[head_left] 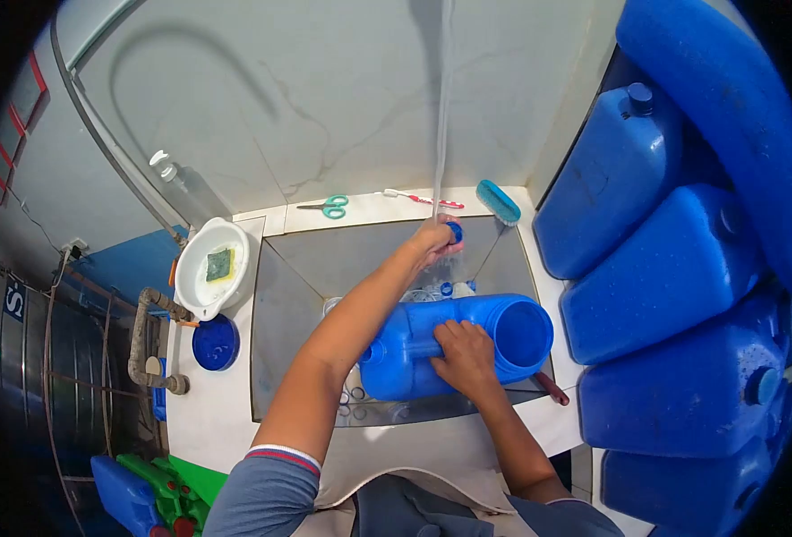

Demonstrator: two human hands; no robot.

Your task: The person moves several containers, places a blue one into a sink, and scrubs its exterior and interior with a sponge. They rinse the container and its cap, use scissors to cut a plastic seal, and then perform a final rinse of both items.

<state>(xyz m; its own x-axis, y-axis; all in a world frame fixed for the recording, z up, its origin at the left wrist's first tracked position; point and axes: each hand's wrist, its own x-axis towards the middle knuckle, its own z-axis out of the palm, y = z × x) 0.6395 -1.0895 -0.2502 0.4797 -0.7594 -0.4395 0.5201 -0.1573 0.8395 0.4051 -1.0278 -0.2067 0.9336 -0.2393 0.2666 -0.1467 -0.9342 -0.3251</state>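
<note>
A stream of water [443, 116] falls onto my left hand [433, 242], whose fingers are closed around a small blue cap [455, 232]. Below it, a blue plastic jug [405, 336] lies on its side over the sink [288, 268], its wide round mouth [519, 336] facing right. My right hand [466, 353] is wrapped over the jug's handle. Behind the jug, partly hidden, are small clear and blue items [447, 289] in the sink. More small ring-like pieces [353, 394] show at the jug's lower left.
A white bowl [194, 291] holds a sponge [220, 265]; a blue lid [215, 344] lies near it. Scissors [331, 207], a toothbrush [423, 199] and a scrubbing brush [499, 202] line the back ledge, beside a pump bottle [185, 183]. Several large blue jerrycans [651, 286] stack at right.
</note>
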